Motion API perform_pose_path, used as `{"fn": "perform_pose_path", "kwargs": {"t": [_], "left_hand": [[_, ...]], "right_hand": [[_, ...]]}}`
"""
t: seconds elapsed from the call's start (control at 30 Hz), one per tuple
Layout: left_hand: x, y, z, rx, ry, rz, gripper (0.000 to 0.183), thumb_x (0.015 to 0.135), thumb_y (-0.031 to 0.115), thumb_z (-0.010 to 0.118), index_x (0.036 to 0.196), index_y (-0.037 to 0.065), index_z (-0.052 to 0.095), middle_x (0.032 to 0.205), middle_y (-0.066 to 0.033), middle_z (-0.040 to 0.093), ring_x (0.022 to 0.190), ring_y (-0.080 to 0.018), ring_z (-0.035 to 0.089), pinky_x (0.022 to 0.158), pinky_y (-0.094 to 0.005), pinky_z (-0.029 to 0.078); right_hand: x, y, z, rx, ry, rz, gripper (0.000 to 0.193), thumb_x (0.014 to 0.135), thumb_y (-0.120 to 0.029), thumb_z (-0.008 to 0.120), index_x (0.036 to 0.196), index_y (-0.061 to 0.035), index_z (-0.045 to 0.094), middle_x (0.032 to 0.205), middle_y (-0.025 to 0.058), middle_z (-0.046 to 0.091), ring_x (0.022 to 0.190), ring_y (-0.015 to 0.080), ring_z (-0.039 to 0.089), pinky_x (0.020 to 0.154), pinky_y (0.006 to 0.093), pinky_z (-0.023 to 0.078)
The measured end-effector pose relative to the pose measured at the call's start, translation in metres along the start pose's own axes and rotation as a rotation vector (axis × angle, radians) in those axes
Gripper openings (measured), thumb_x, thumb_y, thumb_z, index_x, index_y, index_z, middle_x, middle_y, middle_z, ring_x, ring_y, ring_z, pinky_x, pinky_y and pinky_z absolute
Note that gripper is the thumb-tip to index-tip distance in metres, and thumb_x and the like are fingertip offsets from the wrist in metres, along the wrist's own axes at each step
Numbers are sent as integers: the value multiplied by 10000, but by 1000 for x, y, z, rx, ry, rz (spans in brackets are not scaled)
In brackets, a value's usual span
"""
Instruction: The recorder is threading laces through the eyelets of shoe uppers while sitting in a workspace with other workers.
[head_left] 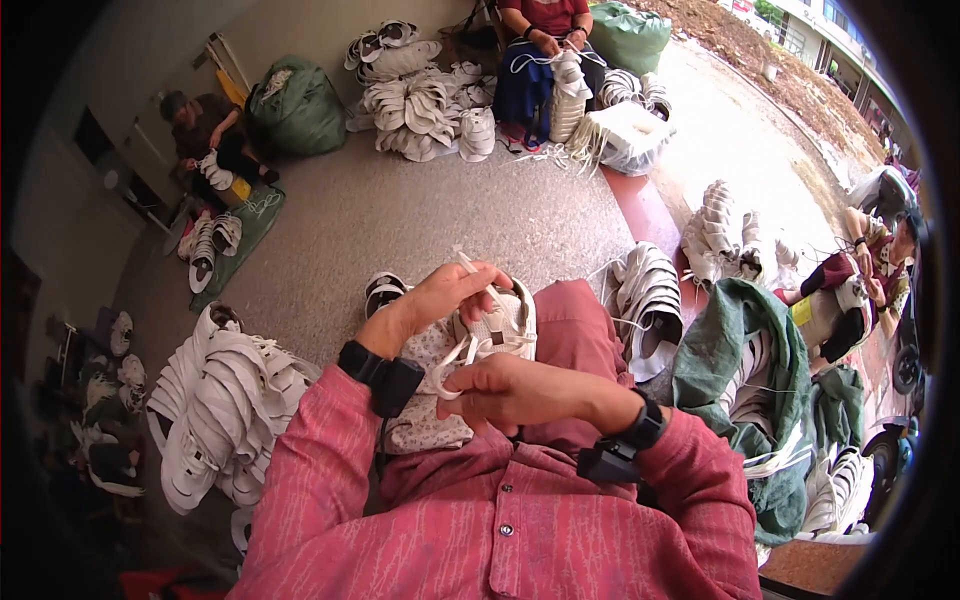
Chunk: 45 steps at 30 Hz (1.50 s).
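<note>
Your left hand [455, 298] pinches white lace [464, 261]; your right hand [515, 388] pinches lace loop [437, 379]; pale shoe [513, 328] by floral cloth's [428, 430] upper-right edge.

Floor [420, 220] is grey, speckled. Directly on it: nested white shoes [205, 400] left of the left hand [452, 297]; another nested shoe row [648, 300] ahead-right of the right hand [510, 388], open green sack [712, 350] further right. Well ahead of both: shoe heap [408, 118], stuffed green bag [300, 115] to its left. Far ahead-left: green sheet [243, 240], itself carrying more shoes [203, 252].
</note>
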<state>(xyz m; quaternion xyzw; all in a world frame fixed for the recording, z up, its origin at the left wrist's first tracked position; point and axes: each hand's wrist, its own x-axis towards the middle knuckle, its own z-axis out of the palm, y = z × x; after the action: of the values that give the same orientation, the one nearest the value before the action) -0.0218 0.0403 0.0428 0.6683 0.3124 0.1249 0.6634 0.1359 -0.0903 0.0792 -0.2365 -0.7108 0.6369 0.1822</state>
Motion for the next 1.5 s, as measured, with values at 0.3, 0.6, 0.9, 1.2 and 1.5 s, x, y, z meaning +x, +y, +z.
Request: {"fn": "perform_pose_path", "kwargs": {"t": [0.3,0.6,0.9,1.2,1.5], "left_hand": [[-59,-58,10,-231,298,93,320,1004,249,478,1163,1,603,739,28,520,675,-58,506,641,-213,448],[-89,-105,4,-671,725,309,242,946,193,596,1102,11,633,736,14,555,661,-74,520,619,-225,458],[-104,-87,11,-996,1001,298,237,941,217,603,1118,61,606,776,15,560,697,-93,534,668,-239,482],[-99,-77,6,-680,477,17,257,981,272,531,1000,27,610,504,74,365,390,-39,280,383,-204,238],[-69,-55,22,-292,421,-163,267,974,250,526,876,31,643,560,109,377,439,0,286,398,-185,190]], "right_hand": [[-33,25,-92,211,796,-21,293,967,-263,540,1077,-12,642,649,14,558,478,72,472,439,204,374],[-65,124,-96,531,1138,116,277,953,-261,578,1017,1,644,734,-1,563,516,72,504,457,202,401],[-73,137,-91,742,1278,-125,249,950,-227,592,1108,-37,617,944,49,645,873,146,616,713,276,499],[-67,132,-94,931,1227,-111,254,937,-242,608,1041,-11,622,617,2,522,520,103,498,508,227,437],[-51,87,-74,341,641,378,230,929,-211,571,887,-6,665,605,-92,398,505,19,329,452,206,230]]}}
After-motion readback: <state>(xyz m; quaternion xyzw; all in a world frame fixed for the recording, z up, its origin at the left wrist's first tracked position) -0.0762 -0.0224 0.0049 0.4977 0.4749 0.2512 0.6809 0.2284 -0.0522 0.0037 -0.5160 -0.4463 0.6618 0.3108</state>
